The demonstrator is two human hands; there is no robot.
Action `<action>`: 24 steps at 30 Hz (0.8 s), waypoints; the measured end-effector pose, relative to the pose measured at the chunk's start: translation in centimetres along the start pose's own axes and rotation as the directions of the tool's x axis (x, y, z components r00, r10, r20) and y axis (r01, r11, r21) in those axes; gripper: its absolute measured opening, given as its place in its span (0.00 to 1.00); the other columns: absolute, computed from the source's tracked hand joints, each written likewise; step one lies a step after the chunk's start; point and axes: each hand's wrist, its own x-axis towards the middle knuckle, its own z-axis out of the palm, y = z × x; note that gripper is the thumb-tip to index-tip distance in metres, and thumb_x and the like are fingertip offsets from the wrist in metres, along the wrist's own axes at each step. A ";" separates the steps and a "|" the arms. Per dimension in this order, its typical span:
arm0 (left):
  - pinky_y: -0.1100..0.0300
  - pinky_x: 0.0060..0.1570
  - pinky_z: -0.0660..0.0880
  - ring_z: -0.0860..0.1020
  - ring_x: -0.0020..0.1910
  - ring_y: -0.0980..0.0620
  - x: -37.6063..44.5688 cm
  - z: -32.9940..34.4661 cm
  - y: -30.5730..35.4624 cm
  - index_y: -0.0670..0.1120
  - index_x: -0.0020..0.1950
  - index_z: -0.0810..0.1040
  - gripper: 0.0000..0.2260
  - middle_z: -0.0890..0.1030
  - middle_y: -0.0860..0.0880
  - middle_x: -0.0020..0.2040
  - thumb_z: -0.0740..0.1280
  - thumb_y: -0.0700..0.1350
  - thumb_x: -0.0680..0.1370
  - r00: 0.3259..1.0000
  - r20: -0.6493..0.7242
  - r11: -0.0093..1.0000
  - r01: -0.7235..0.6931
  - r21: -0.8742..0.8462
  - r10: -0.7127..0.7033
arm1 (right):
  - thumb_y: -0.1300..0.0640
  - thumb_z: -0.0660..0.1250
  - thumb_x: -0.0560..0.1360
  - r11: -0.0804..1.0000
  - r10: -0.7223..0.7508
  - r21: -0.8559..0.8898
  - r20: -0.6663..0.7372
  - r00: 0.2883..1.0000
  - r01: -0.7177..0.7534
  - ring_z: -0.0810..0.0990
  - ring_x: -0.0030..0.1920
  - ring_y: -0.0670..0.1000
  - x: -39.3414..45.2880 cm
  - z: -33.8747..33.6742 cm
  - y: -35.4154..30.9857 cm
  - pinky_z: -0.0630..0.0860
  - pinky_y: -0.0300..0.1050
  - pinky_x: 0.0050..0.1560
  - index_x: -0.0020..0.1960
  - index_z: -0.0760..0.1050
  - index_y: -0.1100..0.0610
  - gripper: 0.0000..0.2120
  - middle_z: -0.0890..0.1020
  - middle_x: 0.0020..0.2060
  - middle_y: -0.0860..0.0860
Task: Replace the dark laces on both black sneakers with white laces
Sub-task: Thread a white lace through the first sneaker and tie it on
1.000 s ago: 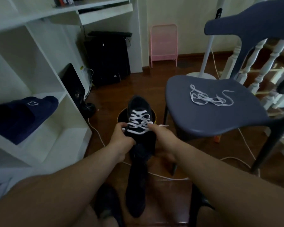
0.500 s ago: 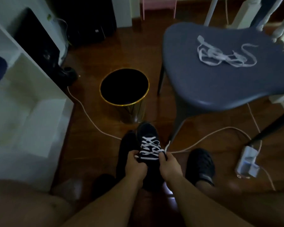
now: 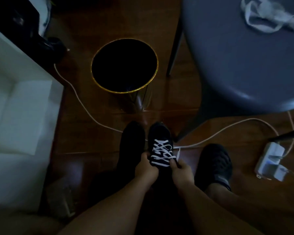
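Down by the floor, both hands grip the white-laced sneaker (image 3: 160,145), left hand (image 3: 145,168) its side, right hand (image 3: 182,168) pinching the lace end (image 3: 178,152); tightening seems next.

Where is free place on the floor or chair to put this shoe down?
Free: the chair seat before the white laces; floor between shelf and bin, though a cable crosses it. Crowded: around the hands, with shoes and power strip.

The black sneaker (image 3: 160,141) bore white crisscrossed laces (image 3: 161,154); the black bin (image 3: 124,65) had a gold rim; the chair seat (image 3: 241,61) was grey-blue.
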 end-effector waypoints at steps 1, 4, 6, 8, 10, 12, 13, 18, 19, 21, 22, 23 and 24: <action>0.50 0.60 0.79 0.81 0.56 0.46 0.2 -0.2 0.0 0.60 0.71 0.70 0.20 0.81 0.50 0.63 0.68 0.54 0.79 1.000 0.026 1.000 0.008 -0.015 -0.007 | 0.45 0.66 0.80 1.000 0.016 0.019 0.017 1.000 -0.017 0.85 0.52 0.52 0.3 -0.2 0.1 0.79 0.55 0.61 0.54 0.83 0.49 0.11 0.87 0.47 0.47; 0.48 0.61 0.80 0.81 0.54 0.47 0.8 -0.7 0.4 0.59 0.69 0.72 0.19 0.80 0.52 0.56 0.68 0.50 0.79 0.996 0.084 0.994 0.046 -0.100 -0.038 | 0.48 0.71 0.75 0.977 0.059 0.202 0.065 0.996 -0.071 0.87 0.52 0.53 0.6 -0.9 0.1 0.80 0.58 0.62 0.54 0.85 0.44 0.09 0.88 0.47 0.47; 0.48 0.58 0.81 0.80 0.53 0.46 1.3 -1.1 0.5 0.57 0.69 0.73 0.19 0.80 0.50 0.53 0.64 0.42 0.80 0.992 0.113 0.974 0.077 -0.212 -0.054 | 0.58 0.70 0.76 0.920 0.132 0.359 0.093 0.987 -0.157 0.87 0.50 0.59 0.4 -1.6 -1.2 0.82 0.59 0.58 0.52 0.86 0.50 0.08 0.89 0.47 0.54; 0.50 0.50 0.80 0.80 0.51 0.43 1.6 -2.1 0.6 0.57 0.70 0.71 0.21 0.80 0.46 0.53 0.61 0.39 0.79 0.995 0.079 0.955 0.086 -0.282 -0.067 | 0.62 0.68 0.78 0.869 0.210 0.429 0.133 0.969 -0.248 0.87 0.45 0.61 0.3 -2.4 -2.6 0.84 0.53 0.44 0.51 0.85 0.57 0.08 0.88 0.44 0.59; 0.51 0.47 0.78 0.80 0.49 0.42 2.1 -2.9 0.5 0.57 0.70 0.70 0.18 0.81 0.45 0.53 0.61 0.44 0.80 0.996 -0.023 0.962 0.079 -0.262 -0.088 | 0.63 0.68 0.79 0.867 0.235 0.416 0.142 0.961 -0.274 0.86 0.39 0.59 0.7 -3.2 -3.0 0.80 0.46 0.33 0.53 0.84 0.62 0.07 0.87 0.44 0.61; 0.51 0.49 0.78 0.80 0.49 0.42 2.4 -3.5 0.6 0.57 0.71 0.70 0.17 0.80 0.44 0.54 0.61 0.50 0.82 0.996 -0.058 0.988 0.055 -0.146 -0.064 | 0.62 0.69 0.79 0.875 0.255 0.394 0.121 0.959 -0.282 0.86 0.38 0.58 1.2 -3.7 -2.8 0.79 0.45 0.32 0.53 0.83 0.62 0.06 0.87 0.44 0.61; 0.52 0.49 0.77 0.80 0.50 0.42 2.5 -3.7 0.7 0.56 0.71 0.71 0.15 0.80 0.44 0.56 0.60 0.52 0.84 0.998 -0.058 0.998 0.026 -0.065 -0.030 | 0.61 0.70 0.79 0.879 0.261 0.385 0.103 0.960 -0.281 0.85 0.39 0.58 1.4 -3.9 -2.6 0.79 0.45 0.31 0.53 0.82 0.62 0.06 0.86 0.45 0.61; 0.56 0.48 0.75 0.78 0.47 0.49 3.0 -3.8 1.6 0.52 0.66 0.78 0.11 0.81 0.49 0.53 0.60 0.50 0.87 0.976 -0.081 0.965 -0.186 0.185 0.203 | 0.61 0.73 0.77 0.948 0.123 0.294 0.001 0.992 -0.118 0.85 0.36 0.58 2.4 -3.9 -3.4 0.84 0.54 0.38 0.46 0.84 0.60 0.03 0.86 0.37 0.58; 0.57 0.50 0.75 0.79 0.50 0.49 3.2 -3.7 1.8 0.52 0.66 0.79 0.10 0.82 0.49 0.56 0.61 0.49 0.87 0.966 -0.088 0.957 -0.226 0.183 0.245 | 0.63 0.72 0.77 0.961 0.086 0.266 -0.002 0.996 -0.082 0.85 0.38 0.57 2.4 -3.8 -4.0 0.85 0.55 0.43 0.45 0.83 0.61 0.03 0.86 0.37 0.58; 0.58 0.54 0.74 0.80 0.57 0.48 3.6 -3.2 2.0 0.51 0.65 0.80 0.10 0.83 0.48 0.62 0.63 0.46 0.86 0.953 -0.075 0.951 -0.284 0.126 0.294 | 0.63 0.71 0.79 0.978 0.031 0.203 0.034 0.999 -0.038 0.85 0.40 0.55 2.7 -3.7 -5.3 0.84 0.51 0.45 0.45 0.83 0.60 0.05 0.86 0.38 0.56; 0.58 0.54 0.73 0.80 0.57 0.48 3.7 -2.8 2.0 0.51 0.64 0.81 0.10 0.83 0.48 0.62 0.63 0.45 0.87 0.952 -0.058 0.951 -0.296 0.093 0.302 | 0.61 0.71 0.79 0.985 0.020 0.168 0.065 0.998 -0.030 0.85 0.40 0.55 3.0 -3.5 -5.8 0.84 0.50 0.45 0.45 0.84 0.60 0.06 0.87 0.38 0.55; 0.58 0.54 0.74 0.79 0.55 0.49 3.7 -2.6 2.0 0.51 0.63 0.81 0.09 0.83 0.48 0.61 0.62 0.45 0.87 0.953 -0.047 0.953 -0.294 0.070 0.298 | 0.61 0.71 0.79 0.990 0.013 0.139 0.100 0.995 -0.027 0.86 0.41 0.55 3.2 -3.4 -6.2 0.84 0.52 0.46 0.44 0.84 0.59 0.06 0.87 0.38 0.56; 0.57 0.54 0.75 0.79 0.54 0.50 3.8 -2.3 2.0 0.51 0.61 0.81 0.09 0.83 0.48 0.60 0.62 0.46 0.87 0.956 -0.047 0.957 -0.286 0.058 0.289 | 0.60 0.72 0.79 0.992 0.010 0.120 0.127 0.992 -0.025 0.86 0.43 0.57 3.7 -3.2 -6.4 0.85 0.55 0.50 0.44 0.84 0.59 0.06 0.87 0.39 0.56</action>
